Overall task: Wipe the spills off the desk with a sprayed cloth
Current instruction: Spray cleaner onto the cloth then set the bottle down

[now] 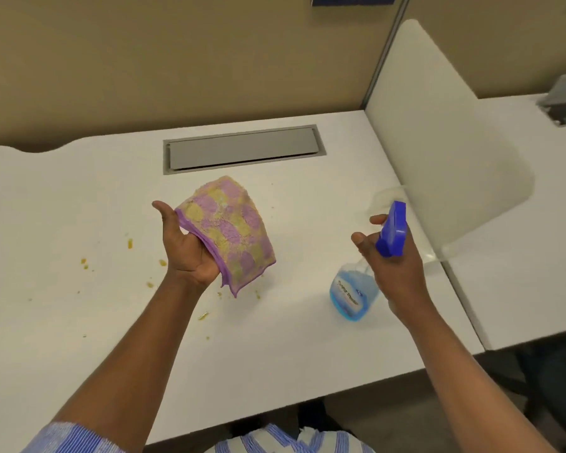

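My left hand (pixel 185 246) holds a folded purple-and-yellow checked cloth (pixel 231 232) up above the middle of the white desk (pixel 79 197). To its right, my right hand (pixel 392 266) grips a spray bottle (pixel 353 295) with blue liquid, its blue trigger head (pixel 393 228) turned toward the cloth. Small orange-yellow spills (pixel 129 244) dot the desk left of and below the cloth, with more spots (pixel 204 316) nearer the front edge.
A grey cable hatch (pixel 242 149) is set into the desk behind the cloth. A white divider panel (pixel 438 132) stands along the desk's right side, with a neighbouring desk (pixel 520 256) beyond. A tan partition wall (pixel 177 60) closes the back.
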The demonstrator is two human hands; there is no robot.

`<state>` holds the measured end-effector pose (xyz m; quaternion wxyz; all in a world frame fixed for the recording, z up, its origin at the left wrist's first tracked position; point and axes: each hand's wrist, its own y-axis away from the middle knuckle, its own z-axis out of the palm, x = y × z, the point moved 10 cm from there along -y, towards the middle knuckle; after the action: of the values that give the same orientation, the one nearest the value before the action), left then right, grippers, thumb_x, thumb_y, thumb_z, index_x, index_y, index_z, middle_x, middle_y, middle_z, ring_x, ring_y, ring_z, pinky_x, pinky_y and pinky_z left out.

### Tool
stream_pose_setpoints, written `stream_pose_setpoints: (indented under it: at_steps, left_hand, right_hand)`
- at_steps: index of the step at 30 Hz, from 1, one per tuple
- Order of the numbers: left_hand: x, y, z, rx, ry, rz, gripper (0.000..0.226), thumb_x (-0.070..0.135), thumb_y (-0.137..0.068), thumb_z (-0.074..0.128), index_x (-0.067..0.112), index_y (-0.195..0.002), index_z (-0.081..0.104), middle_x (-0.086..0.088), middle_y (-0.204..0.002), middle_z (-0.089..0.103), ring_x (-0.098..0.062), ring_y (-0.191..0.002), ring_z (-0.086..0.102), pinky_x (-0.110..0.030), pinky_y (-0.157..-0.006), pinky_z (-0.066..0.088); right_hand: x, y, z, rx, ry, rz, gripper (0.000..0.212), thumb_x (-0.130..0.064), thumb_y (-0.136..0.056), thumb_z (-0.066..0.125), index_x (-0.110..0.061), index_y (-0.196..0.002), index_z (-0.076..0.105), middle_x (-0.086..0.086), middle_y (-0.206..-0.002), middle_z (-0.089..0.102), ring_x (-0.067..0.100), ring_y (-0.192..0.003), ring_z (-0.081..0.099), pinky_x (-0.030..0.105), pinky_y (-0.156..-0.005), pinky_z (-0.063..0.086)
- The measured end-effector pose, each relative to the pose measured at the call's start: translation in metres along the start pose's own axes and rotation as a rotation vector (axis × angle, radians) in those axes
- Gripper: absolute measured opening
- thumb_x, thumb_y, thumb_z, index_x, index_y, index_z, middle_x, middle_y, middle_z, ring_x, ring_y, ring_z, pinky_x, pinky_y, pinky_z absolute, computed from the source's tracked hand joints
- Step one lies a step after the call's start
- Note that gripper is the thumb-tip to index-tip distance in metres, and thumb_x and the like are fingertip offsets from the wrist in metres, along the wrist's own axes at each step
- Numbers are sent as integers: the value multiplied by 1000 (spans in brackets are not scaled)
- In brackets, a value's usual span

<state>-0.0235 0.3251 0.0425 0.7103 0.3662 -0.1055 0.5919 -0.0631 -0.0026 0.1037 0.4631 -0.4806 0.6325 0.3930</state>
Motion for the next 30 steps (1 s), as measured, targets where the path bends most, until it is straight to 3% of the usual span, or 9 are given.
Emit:
stream_pose_setpoints:
  at_steps: [2, 5, 6, 8, 10, 16, 23, 27, 30]
  left_hand:
    - [-20, -5, 16, -21, -21, -40, 105, 93, -81, 27, 19, -150, 53, -11, -149, 60, -37, -134, 59, -59, -103, 53]
    - [-47, -12, 38, -62, -67, -92, 107, 94, -80, 26, 19, -152, 50, -11, -151, 58, -37, -136, 57, -59, -104, 51]
    - [-56, -14, 45, -72, -74, -110, 108, 95, -79, 26, 19, -152, 50, -11, -151, 57, -37, -137, 57, -59, -104, 52]
    - [-71, -16, 57, -91, -83, -144, 108, 95, -78, 27, 20, -151, 52, -10, -151, 58, -37, -136, 58, -59, -103, 52]
    - [-84, -18, 69, -122, -94, -177, 110, 96, -77, 27, 19, -152, 51, -11, -152, 57, -38, -138, 56, -61, -108, 48]
    - [-111, -17, 81, -160, -109, -234, 110, 96, -77, 27, 20, -153, 50, -11, -154, 55, -39, -140, 53, -63, -113, 42]
    - [-118, -6, 74, -152, -79, -251, 111, 96, -77, 28, 18, -153, 49, -12, -154, 54, -39, -140, 53, -64, -112, 41]
    - [-113, 1, 65, -137, -79, -241, 112, 94, -73, 35, 18, -153, 50, -13, -153, 55, -39, -141, 52, -62, -111, 43]
    - [-109, 6, 58, -142, -44, -254, 108, 94, -79, 28, 17, -149, 55, -14, -150, 58, -39, -137, 56, -61, -108, 48]
  right_hand:
    - [9, -1, -40, 117, 4, 3, 34, -42, -91, 78, -50, -111, 52, -18, -76, 64, -4, -75, 64, 14, -76, 48]
    - [29, 1, -90, 271, -28, 27, 47, -34, -94, 75, -35, -131, 46, -28, -88, 65, -9, -88, 65, -1, -71, 47]
    - [38, 2, -103, 312, -47, 43, 54, -31, -95, 75, -28, -138, 43, -24, -100, 66, -5, -95, 66, -2, -72, 47]
    - [52, 4, -125, 400, -70, 72, 63, -25, -95, 75, -23, -145, 37, 0, -130, 62, 10, -114, 64, -2, -73, 48]
    - [61, 5, -142, 501, -74, 83, 67, -23, -94, 76, -21, -147, 34, 8, -144, 53, 19, -121, 62, 1, -78, 51]
    - [68, 6, -162, 734, -77, 66, 76, -19, -92, 78, -15, -150, 29, -5, -139, 47, 2, -107, 61, 5, -83, 53]
    - [82, 0, -153, 749, -43, 78, 85, -18, -89, 81, -13, -154, 26, -3, -141, 46, 14, -119, 56, 21, -97, 56]
    - [91, 3, -149, 705, -18, 135, 99, -23, -88, 83, -17, -160, 16, 11, -143, 56, 20, -124, 61, 35, -105, 53]
    - [99, 14, -142, 632, -23, 198, 109, -28, -89, 82, -26, -164, 4, 10, -154, 50, 26, -138, 56, 39, -109, 50]
